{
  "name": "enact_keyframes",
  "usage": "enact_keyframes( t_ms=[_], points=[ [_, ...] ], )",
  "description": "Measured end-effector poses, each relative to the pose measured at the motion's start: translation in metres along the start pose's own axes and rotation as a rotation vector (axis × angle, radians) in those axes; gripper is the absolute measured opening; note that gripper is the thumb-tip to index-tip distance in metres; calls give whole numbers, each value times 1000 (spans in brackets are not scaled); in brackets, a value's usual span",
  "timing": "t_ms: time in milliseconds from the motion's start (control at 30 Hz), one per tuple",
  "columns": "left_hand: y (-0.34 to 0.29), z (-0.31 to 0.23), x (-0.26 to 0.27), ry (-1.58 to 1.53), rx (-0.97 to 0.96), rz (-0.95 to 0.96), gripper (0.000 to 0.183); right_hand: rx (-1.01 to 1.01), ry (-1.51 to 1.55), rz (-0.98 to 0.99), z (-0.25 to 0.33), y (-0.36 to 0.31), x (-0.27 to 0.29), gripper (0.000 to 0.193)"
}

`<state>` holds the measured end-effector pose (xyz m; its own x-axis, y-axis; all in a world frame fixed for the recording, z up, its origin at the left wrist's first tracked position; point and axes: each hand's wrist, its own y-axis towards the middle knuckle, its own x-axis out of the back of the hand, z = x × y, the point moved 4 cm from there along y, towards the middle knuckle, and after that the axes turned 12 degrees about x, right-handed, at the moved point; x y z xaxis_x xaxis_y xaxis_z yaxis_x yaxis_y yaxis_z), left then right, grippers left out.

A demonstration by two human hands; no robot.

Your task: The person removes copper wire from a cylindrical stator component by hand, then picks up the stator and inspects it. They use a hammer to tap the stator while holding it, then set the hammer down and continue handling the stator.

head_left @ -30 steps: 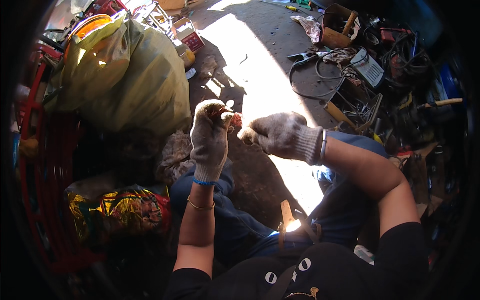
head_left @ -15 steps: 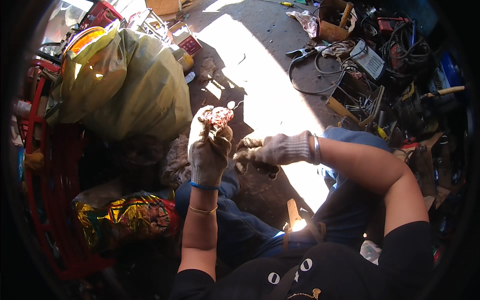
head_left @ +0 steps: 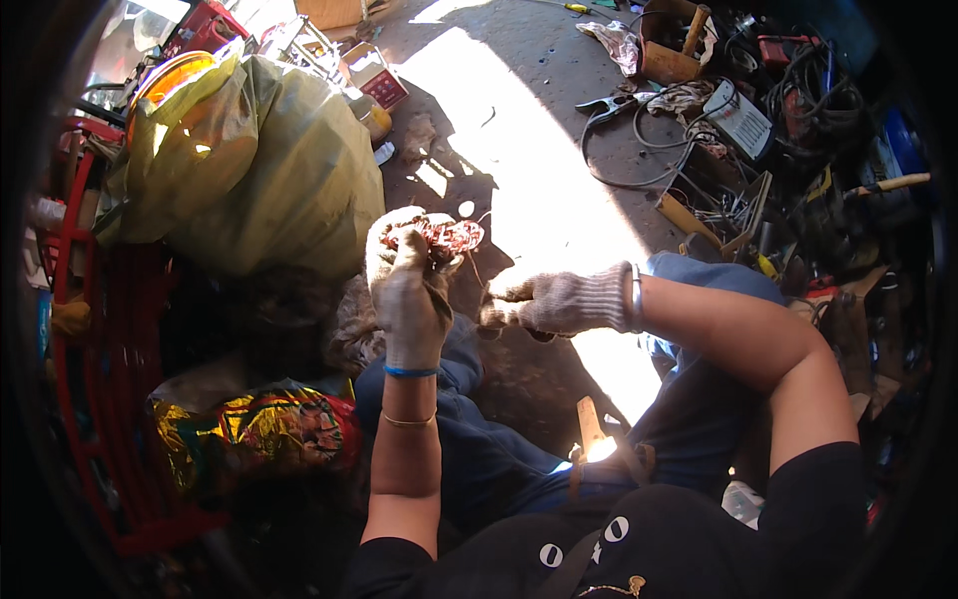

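Observation:
My left hand [head_left: 404,285], in a knitted grey work glove, is raised in front of me and closed around a reddish-brown bundle of copper wire [head_left: 439,238] that sticks out above its fingers. My right hand [head_left: 544,301], gloved the same way, sits lower and to the right of it, a short gap away, fingers curled; thin wire strands run between the bundle and this hand, and whether it pinches one I cannot tell. I sit on the ground, blue-trousered knees under both hands.
A big yellow-green sack [head_left: 259,165] bulges at the left, beside a red crate frame [head_left: 95,299]. A colourful printed bag [head_left: 269,434] lies by my left knee. Tangled cables, pliers [head_left: 609,103] and scrap parts [head_left: 788,120] crowd the upper right. Sunlit concrete floor [head_left: 529,150] stretches ahead.
My right hand has pulled away from the wire bundle, down and to the right. The left hand keeps hold of the bundle and has stayed raised.

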<state>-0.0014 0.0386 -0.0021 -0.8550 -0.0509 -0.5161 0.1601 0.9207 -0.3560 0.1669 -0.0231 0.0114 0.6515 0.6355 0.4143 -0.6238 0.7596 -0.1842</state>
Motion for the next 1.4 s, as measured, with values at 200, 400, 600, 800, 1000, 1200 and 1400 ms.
enact_keyframes(
  t_ms=[200,400,600,800,1000,1200,1400],
  points=[
    [-8,1,10,463,323,215,19,-276,-363,-27,-22,-1,73,35],
    [-13,-2,-15,823,-556,77,11,82,-12,-99,-7,0,-7,40],
    [-3,17,13,110,402,158,24,199,221,-29,-57,1,14,50],
    [-19,-13,-13,1049,-174,240,16,-221,-803,79,-27,1,67,60],
    [-21,-21,-31,1130,-602,29,17,-32,-169,-126,9,-8,30,38],
    [-15,-7,-13,414,-41,257,16,39,-126,-8,-23,6,2,36],
    [-17,3,-14,553,337,394,17,192,-858,-118,-62,15,52,32]
  ],
)
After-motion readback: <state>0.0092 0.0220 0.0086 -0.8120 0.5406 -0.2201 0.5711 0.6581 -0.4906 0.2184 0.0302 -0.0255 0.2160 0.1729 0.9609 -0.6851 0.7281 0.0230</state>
